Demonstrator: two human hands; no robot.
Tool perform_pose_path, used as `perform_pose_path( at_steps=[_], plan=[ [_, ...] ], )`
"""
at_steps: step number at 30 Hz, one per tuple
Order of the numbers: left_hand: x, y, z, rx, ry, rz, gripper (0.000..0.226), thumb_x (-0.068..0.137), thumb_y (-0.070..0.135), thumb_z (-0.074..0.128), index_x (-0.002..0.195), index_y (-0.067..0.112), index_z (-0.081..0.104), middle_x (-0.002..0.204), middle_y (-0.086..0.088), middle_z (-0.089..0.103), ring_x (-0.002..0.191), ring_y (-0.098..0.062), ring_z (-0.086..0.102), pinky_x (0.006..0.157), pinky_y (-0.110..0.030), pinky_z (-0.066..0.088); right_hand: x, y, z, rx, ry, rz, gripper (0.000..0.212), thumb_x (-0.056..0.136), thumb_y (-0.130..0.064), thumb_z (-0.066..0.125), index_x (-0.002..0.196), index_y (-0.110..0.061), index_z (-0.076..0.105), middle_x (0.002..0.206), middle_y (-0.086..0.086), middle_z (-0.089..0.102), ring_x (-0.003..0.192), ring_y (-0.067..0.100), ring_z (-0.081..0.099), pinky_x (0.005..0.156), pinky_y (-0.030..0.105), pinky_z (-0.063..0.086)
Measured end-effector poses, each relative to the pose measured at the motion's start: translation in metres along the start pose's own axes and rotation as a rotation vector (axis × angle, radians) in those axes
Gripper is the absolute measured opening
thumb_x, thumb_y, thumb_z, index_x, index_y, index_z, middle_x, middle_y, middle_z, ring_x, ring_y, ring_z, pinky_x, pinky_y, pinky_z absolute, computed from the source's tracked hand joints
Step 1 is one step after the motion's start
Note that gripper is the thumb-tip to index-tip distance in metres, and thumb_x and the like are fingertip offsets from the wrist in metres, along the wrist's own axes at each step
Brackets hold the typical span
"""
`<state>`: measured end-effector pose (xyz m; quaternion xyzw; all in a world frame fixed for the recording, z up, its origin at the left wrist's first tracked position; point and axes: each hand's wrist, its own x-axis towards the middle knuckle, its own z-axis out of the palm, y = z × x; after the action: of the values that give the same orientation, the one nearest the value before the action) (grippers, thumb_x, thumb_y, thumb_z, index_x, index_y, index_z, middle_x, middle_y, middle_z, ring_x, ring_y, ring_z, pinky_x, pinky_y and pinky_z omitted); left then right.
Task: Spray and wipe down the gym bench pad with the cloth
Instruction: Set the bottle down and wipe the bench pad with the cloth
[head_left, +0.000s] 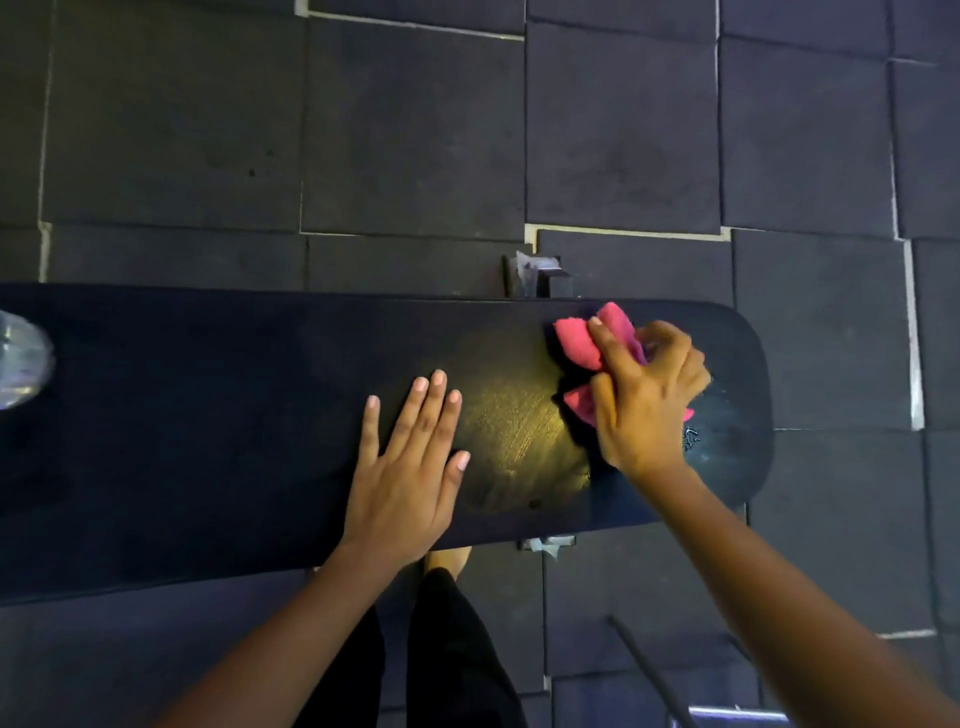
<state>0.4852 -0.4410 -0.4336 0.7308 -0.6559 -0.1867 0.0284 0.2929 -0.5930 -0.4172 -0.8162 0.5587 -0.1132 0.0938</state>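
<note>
Bench pad (208, 415): cloth (576, 345) under right hand (644, 395)

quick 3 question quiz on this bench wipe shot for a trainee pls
1. True or false: the left hand lies flat and empty on the bench pad.
2. Which hand grips the pink cloth? A) left B) right C) both
3. Fill in: the clear bottle stands at the ____ edge of the picture.

Key: 1 true. 2 B, the right hand bunches it near the rounded end of the pad. 3 left.
</note>
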Motion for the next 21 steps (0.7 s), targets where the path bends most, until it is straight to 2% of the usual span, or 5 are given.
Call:
perform_pose_path(
  at_steps=[5, 9, 13, 16, 21],
  plan=[
    [0.0, -0.003, -0.002, -0.029, 0.008, 0.02, 0.055, 0.1, 0.037, 0.023, 0.149, 0.012, 0.026, 0.159, -0.006, 0.018, 0.148, -0.019, 0.012, 0.118, -0.054, 0.009, 0.032, 0.02, -0.043, 0.771, 0.236, 0.657, 0.026, 0.079, -0.013, 0.043, 0.077, -0.022, 0.067, 0.072, 0.0, 0.058, 0.063, 0.009, 0.051, 0.067, 0.034, 0.05],
    [0.005, 0.002, -0.006, -0.037, 0.015, 0.023, 0.055, 0.1, 0.037, 0.023, 0.149, 0.012, 0.025, 0.159, -0.005, 0.018, 0.148, -0.018, 0.01, 0.118, -0.054, 0.008, 0.047, 0.032, -0.104, 0.854, 0.331, 0.585, 0.025, 0.079, -0.005, 0.041, 0.062, -0.023, 0.046, 0.05, -0.018, 0.044, 0.053, -0.003, 0.034, 0.052, 0.018, 0.03],
    [0.014, 0.017, -0.008, -0.056, 0.013, 0.049, 0.055, 0.1, 0.037, 0.022, 0.149, 0.012, 0.025, 0.159, -0.006, 0.017, 0.148, -0.019, 0.01, 0.118, -0.054, 0.009, 0.031, 0.024, -0.112, 0.554, 0.059, 0.199, 0.03, 0.089, -0.011, 0.039, 0.098, -0.003, 0.066, 0.091, 0.008, 0.053, 0.086, 0.012, 0.05, 0.077, 0.026, 0.043],
    [0.015, 0.028, -0.003, -0.055, -0.002, 0.075, 0.055, 0.1, 0.037, 0.023, 0.149, 0.011, 0.026, 0.159, -0.005, 0.018, 0.147, -0.019, 0.012, 0.117, -0.054, 0.011, -0.005, 0.029, -0.073, 0.144, -0.329, -0.058, 0.058, 0.09, -0.041, 0.037, 0.145, -0.019, 0.041, 0.131, 0.011, 0.045, 0.12, 0.024, 0.039, 0.108, 0.039, 0.032],
    [0.015, 0.029, 0.008, -0.038, -0.008, 0.085, 0.055, 0.1, 0.037, 0.023, 0.15, 0.013, 0.025, 0.159, -0.003, 0.017, 0.147, -0.017, 0.012, 0.118, -0.053, 0.009, -0.014, 0.041, -0.026, -0.311, -0.484, -0.291, 0.082, 0.084, -0.081, 0.024, 0.153, -0.038, 0.01, 0.163, 0.004, 0.008, 0.149, 0.036, -0.001, 0.113, 0.065, 0.007]
  ],
)
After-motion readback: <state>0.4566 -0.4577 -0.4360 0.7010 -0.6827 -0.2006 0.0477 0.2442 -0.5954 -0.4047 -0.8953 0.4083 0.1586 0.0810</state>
